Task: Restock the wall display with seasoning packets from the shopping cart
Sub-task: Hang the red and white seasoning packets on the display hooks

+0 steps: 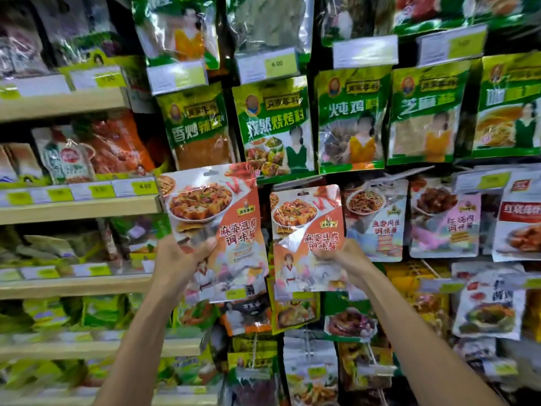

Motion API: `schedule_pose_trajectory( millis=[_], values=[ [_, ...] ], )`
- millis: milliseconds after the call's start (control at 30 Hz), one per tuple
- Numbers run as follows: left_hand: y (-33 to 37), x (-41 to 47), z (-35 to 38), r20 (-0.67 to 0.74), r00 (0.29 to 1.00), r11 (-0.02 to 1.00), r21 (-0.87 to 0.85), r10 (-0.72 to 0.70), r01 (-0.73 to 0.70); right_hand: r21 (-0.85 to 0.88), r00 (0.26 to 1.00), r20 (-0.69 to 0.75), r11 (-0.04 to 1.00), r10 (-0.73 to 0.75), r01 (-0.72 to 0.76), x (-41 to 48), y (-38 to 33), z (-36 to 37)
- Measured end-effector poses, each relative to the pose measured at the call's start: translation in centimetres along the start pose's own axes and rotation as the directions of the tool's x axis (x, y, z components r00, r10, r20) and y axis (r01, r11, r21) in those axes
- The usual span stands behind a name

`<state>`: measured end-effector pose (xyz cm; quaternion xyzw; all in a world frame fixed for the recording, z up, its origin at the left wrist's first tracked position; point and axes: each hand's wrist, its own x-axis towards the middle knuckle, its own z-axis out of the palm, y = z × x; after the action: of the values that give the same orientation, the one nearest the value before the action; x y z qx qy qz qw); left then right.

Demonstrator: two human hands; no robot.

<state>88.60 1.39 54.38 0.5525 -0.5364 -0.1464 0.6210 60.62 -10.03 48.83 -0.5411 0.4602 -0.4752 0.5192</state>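
The hanging step is in hand: two matching orange seasoning packets are held up to the wall display (313, 112), both directly below the green packet (273, 127) at its middle. The left packet (216, 206) is held below and slightly left of the green packet, nearer the camera. It is gripped at its lower left edge by the left hand (181, 260), with the fingers (205, 247) curled round it and the thumb laid across its front. The right packet (307, 224) is held just below the green packet. It is pinched at its lower right edge by the right hand (344, 259).

Whether the right packet's hang hole is already threaded on a peg cannot be told; no peg is plainly seen behind it. The next move is judged to call for that hole to be lined up with the peg under the green packet and pushed on, then the left packet brought across behind it.

The shopping cart is not in view. Below and right of the green packet, similar hanging packets (377, 221) are carried by the display. To its left, bagged goods are held on wooden shelves (73, 209).
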Motion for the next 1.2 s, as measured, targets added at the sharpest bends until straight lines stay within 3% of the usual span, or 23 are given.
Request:
schedule_pose_trajectory(
  millis=[700,833,967,1033,1133,1200],
  values=[
    [-1.2,0.7,2.2,0.052,0.995,0.995,-0.05,-0.084,0.087,0.044,0.988,-0.035,0.988,0.148,-0.147,7.7,1.4,0.5],
    [-1.5,0.2,1.8,0.093,0.991,0.992,-0.079,-0.095,0.102,0.009,0.994,-0.076,0.997,0.078,-0.078,6.2,2.1,0.6],
    [-1.4,-0.6,2.3,0.151,0.984,0.986,-0.117,-0.097,0.115,-0.189,0.965,-0.231,0.979,-0.121,0.078,2.1,3.0,0.6],
    [-1.2,-0.9,3.1,0.172,0.98,0.986,-0.116,-0.096,0.117,-0.179,0.934,-0.279,0.968,-0.222,0.177,-0.6,2.8,1.0],
    [-0.6,-1.4,5.3,0.211,0.973,0.981,-0.149,-0.093,0.126,0.148,0.983,-0.021,0.971,-0.185,0.186,-3.9,1.2,2.1],
    [0.0,-1.7,7.1,0.248,0.965,0.982,-0.143,-0.081,0.119,0.208,0.983,0.11,0.97,-0.147,0.122,-4.8,0.2,2.5]
  ],
)
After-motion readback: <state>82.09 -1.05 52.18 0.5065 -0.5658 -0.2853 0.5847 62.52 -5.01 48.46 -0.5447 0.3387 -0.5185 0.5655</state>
